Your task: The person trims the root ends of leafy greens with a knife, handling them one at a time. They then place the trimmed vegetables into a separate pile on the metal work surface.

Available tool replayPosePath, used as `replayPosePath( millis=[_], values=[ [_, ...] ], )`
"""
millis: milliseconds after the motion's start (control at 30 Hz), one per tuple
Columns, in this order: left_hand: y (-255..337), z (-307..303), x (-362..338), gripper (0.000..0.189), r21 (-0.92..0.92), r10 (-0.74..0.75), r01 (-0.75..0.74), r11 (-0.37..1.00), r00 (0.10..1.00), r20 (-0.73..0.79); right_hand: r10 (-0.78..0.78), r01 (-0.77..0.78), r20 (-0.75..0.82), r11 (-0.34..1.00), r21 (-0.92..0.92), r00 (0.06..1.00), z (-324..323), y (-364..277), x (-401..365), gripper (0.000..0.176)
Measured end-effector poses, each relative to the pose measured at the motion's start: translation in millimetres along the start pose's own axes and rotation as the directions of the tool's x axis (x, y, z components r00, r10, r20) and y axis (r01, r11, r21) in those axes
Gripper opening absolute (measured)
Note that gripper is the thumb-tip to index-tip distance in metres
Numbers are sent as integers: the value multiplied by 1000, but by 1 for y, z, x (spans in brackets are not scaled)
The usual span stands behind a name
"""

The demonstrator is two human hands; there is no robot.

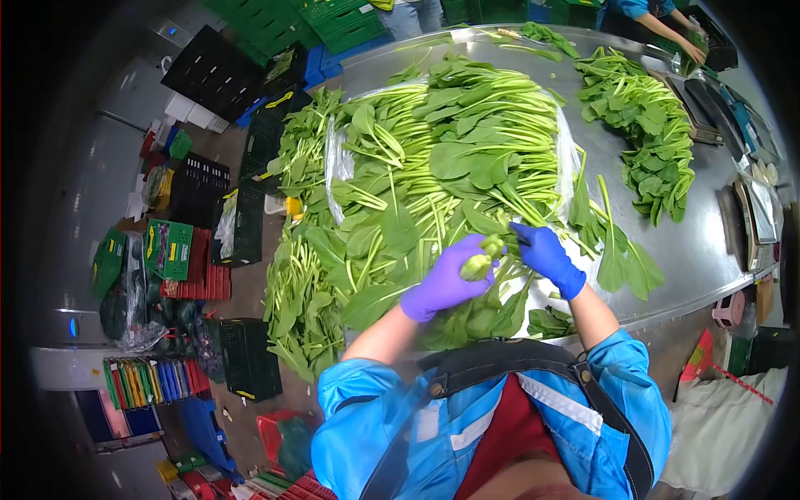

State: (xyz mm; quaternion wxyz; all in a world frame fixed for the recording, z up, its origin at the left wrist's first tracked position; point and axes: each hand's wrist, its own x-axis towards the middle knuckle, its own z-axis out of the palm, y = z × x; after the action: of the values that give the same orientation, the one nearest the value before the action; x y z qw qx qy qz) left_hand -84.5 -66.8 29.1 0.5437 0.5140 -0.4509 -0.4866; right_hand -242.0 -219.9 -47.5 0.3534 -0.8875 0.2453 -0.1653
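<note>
My left hand [454, 277], in a purple glove, is closed round a small bunch of leafy greens [477, 267]; their pale cut stem ends point up out of the grip. Just to its right, my right hand [547, 260] wears a blue glove. Its fingers are curled together near the stems, with a small dark spot at the fingertips that I cannot identify. Beyond both hands lies a large heap of leafy greens [492, 142] with long light-green stems, partly on clear plastic. Loose leaves [629, 258] lie to the right of my right hand.
The steel table [583, 158] carries another row of greens [646, 125] at the right. Trays [750, 221] line its right edge. Dark crates [250, 358] and a green crate [169, 250] stand on the left. A co-worker's arms [667, 33] reach in at the far right.
</note>
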Motion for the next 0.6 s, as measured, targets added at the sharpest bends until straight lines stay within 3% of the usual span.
replayPosePath(
  millis=[33,67,100,133,167,233,300,333,400,433,467,500,567,600],
  values=[
    [4,-5,-4,39,6,0,0,1000,1000,-3,35,-34,15,996,-83,999,0,6,2,44],
    [11,-12,-3,40,60,-27,28,998,999,-23,129,-129,22,992,-2,991,0,9,-3,37],
    [13,-15,-3,40,105,-56,61,993,997,-48,187,-196,61,925,325,980,-4,3,-4,33],
    [7,-16,-1,42,218,-1,12,976,999,-52,149,-165,71,870,464,986,-18,-24,-2,33],
    [2,-14,0,42,212,-12,22,977,999,-51,115,-135,71,793,594,991,-30,-51,3,34],
    [2,-12,6,44,267,-39,38,963,999,-2,8,-113,220,876,470,975,-37,-67,14,38],
    [6,-12,5,40,294,-90,96,951,995,-34,58,-114,108,757,643,992,-1,-40,16,30],
    [10,-19,4,36,446,-80,134,885,987,-137,62,-116,106,758,642,992,2,-33,16,30],
    [23,-30,2,26,670,27,220,709,941,-337,325,-260,8,742,618,946,0,-17,14,25],
    [23,-35,2,26,669,21,222,710,942,-335,297,-249,-78,895,371,952,-5,-8,16,26],
    [22,-39,4,26,877,329,77,473,909,-257,283,-226,-104,900,373,953,-4,-5,11,26],
    [21,-41,6,27,987,579,-12,158,811,-83,270,-204,-131,905,373,954,-11,-19,10,26],
    [9,-20,14,32,973,582,-67,220,810,-76,139,-73,-115,888,455,984,-11,-42,9,26],
    [-1,-12,17,36,790,340,-81,607,926,-166,149,-111,-28,835,538,988,-12,-53,7,26]
  ],
)
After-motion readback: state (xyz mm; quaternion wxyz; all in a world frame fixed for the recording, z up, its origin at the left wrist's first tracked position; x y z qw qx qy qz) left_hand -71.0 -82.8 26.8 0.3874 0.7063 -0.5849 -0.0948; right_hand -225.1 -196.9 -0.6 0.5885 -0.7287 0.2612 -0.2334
